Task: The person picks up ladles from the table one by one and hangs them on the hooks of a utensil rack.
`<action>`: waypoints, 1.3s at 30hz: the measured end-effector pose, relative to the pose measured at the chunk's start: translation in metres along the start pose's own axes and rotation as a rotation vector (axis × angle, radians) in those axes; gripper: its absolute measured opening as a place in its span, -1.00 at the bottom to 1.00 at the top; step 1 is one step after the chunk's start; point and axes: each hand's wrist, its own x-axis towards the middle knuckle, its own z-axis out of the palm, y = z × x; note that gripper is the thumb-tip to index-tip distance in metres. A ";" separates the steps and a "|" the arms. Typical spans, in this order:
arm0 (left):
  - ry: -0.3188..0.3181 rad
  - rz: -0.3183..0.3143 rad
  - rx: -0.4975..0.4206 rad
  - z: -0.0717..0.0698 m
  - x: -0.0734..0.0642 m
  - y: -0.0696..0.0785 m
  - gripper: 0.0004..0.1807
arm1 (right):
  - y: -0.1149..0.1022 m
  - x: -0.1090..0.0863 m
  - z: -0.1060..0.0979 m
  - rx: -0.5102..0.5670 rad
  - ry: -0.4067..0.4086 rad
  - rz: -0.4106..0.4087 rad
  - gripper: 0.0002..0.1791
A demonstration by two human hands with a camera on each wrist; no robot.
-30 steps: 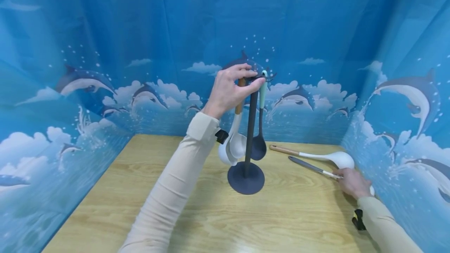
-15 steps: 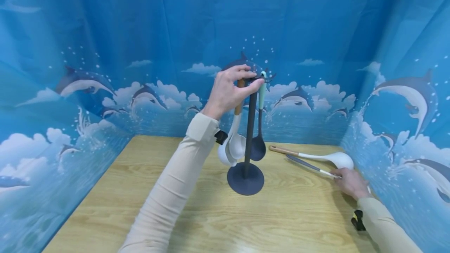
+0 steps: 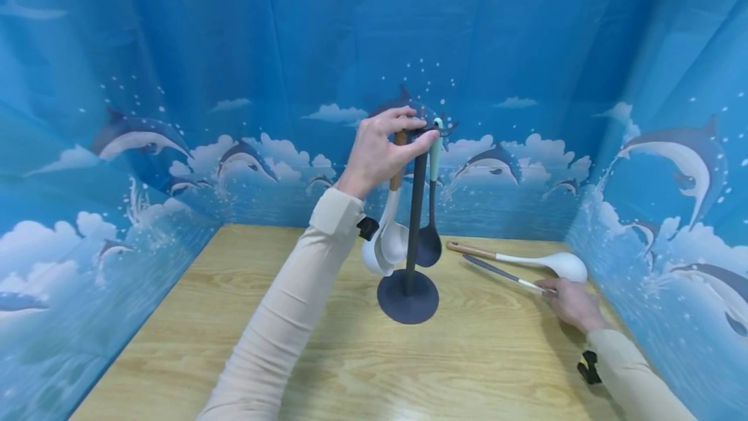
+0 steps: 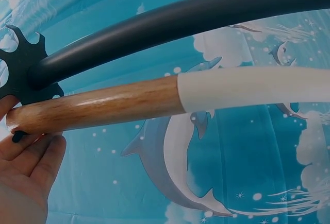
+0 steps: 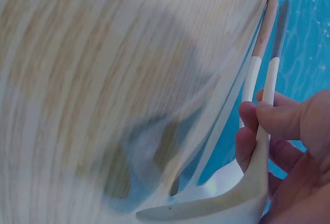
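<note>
My left hand point(image 3: 380, 148) grips the hooked top of a dark utensil stand point(image 3: 417, 213), which stands upright on the table. From its hooks hang white utensils point(image 3: 395, 242), a wooden handle among them, and a dark ladle point(image 3: 429, 245) with a mint handle. In the left wrist view, my fingers are close around the hook and the end of the wooden handle point(image 4: 103, 105). At the right, my right hand point(image 3: 574, 304) pinches the white shaft of a grey-handled ladle point(image 3: 491, 267) between thumb and fingers. Its white bowl point(image 5: 216, 206) shows in the right wrist view.
A white ladle point(image 3: 567, 266) with a wooden handle lies on the table point(image 3: 350, 369) just beyond my right hand. Blue dolphin-print curtains point(image 3: 292, 51) enclose the table at the back and both sides, with the right one close to my right hand.
My right hand has shifted a little to the left along with the grey-handled ladle. My left hand and the stand have stayed in place.
</note>
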 end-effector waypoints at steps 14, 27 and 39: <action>0.000 -0.007 0.015 0.000 0.000 0.001 -0.55 | -0.007 0.001 -0.002 0.084 0.160 -0.146 -0.72; 0.014 0.003 0.002 0.000 -0.002 -0.001 -0.55 | -0.025 0.008 -0.005 0.099 0.318 -0.142 -0.71; 0.013 0.009 0.002 0.001 -0.002 0.001 -0.57 | -0.047 0.014 -0.010 0.141 0.369 -0.122 -0.72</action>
